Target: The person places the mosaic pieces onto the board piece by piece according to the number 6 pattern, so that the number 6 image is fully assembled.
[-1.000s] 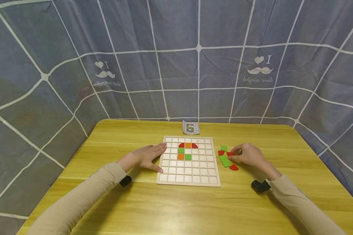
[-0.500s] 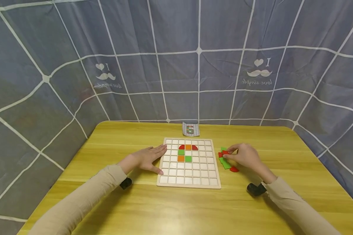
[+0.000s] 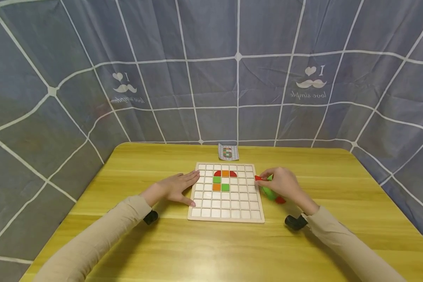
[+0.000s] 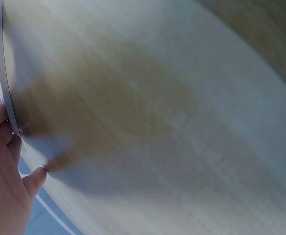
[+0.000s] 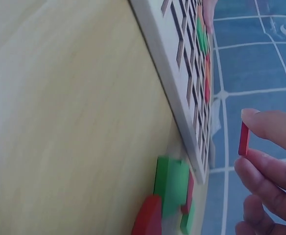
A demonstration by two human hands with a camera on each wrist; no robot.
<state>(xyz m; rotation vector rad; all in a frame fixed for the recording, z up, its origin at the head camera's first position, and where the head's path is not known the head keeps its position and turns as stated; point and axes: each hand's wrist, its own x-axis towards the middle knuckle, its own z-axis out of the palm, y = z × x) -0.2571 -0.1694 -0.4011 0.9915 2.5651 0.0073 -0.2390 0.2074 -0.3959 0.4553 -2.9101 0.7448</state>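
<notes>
Pinches a red piece (image 3: 258,178) in the right hand (image 3: 284,183), now off the pile (image 5: 175,182), near the board (image 3: 225,204); keeps the left hand (image 3: 176,188) spread at the board's left edge

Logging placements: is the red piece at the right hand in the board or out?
Out. The right hand pinches the red piece, and the right wrist view shows a gap between it and the board.

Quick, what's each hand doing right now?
Left hand: open, touching the board at its left edge.
Right hand: closed, pinching a red piece.
</notes>
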